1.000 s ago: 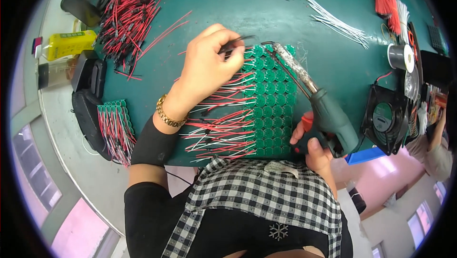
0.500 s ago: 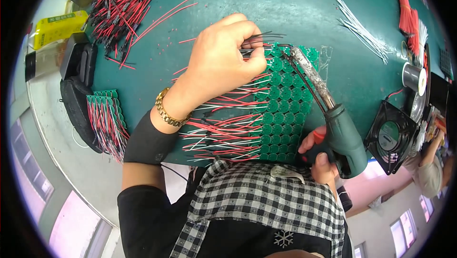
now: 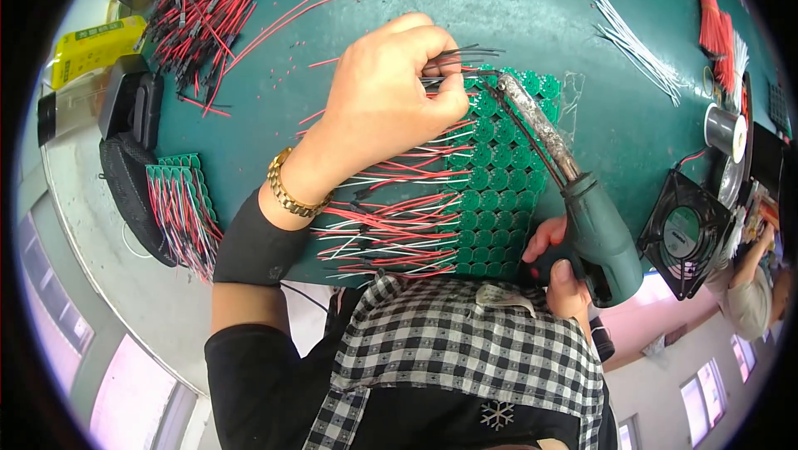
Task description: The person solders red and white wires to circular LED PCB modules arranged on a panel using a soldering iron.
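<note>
My left hand [image 3: 395,93] is closed in a pinch on thin black wires [image 3: 470,52] at the far edge of a panel of round green circuit boards [image 3: 495,192]. One black wire reaches from the fingers toward the tip of a soldering gun [image 3: 603,230]; whether they touch is too small to tell. My right hand [image 3: 565,275] is wrapped round the gun's dark handle, near the panel's right side. Red and white wires [image 3: 391,226] stick out leftward from the panel's left edge in rows. The left hand hides part of the far rows.
A heap of red and black wires [image 3: 208,18] lies far left, white wires [image 3: 636,47] and red bundles [image 3: 711,34] far right. A wired board panel [image 3: 184,201] sits at left. A solder spool [image 3: 725,132] and black fan [image 3: 686,234] stand at right, near another person's arm [image 3: 752,271].
The gun's tip has shifted slightly left toward the wire at my left fingers. A red part of the gun's handle, visible earlier by my right fingers, is now hidden. My left hand keeps its pinch.
</note>
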